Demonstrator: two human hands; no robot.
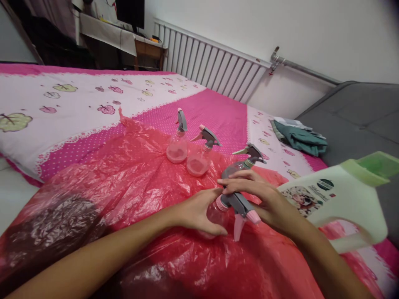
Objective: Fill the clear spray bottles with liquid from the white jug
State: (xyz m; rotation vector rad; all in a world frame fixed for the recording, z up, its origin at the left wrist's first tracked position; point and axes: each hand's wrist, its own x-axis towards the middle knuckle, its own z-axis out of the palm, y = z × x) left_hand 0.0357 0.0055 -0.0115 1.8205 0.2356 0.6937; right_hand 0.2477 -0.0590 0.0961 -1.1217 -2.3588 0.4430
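My left hand (pixel 202 214) is wrapped round the clear body of a spray bottle (pixel 216 213) with a pink collar. My right hand (pixel 263 199) grips its grey spray head (pixel 240 203), fingers over the top; its thumb is mostly hidden. The pink nozzle and trigger point toward me. Just behind my right hand stands a spray bottle with a green trigger (pixel 238 166), partly covered by the fingers. Farther back, a spray bottle with a pink trigger (pixel 199 162) and another spray bottle (pixel 177 148) stand upright, each with some liquid inside.
A red plastic sheet (pixel 131 178) lies wrinkled over the pink bed cover (pixel 215 110). To the right, a large pale-green jug with a green cap (pixel 346 203) leans behind my right forearm. Folded clothes (pixel 304 137) lie near the grey headboard (pixel 358 112). A radiator (pixel 212 62) runs along the wall.
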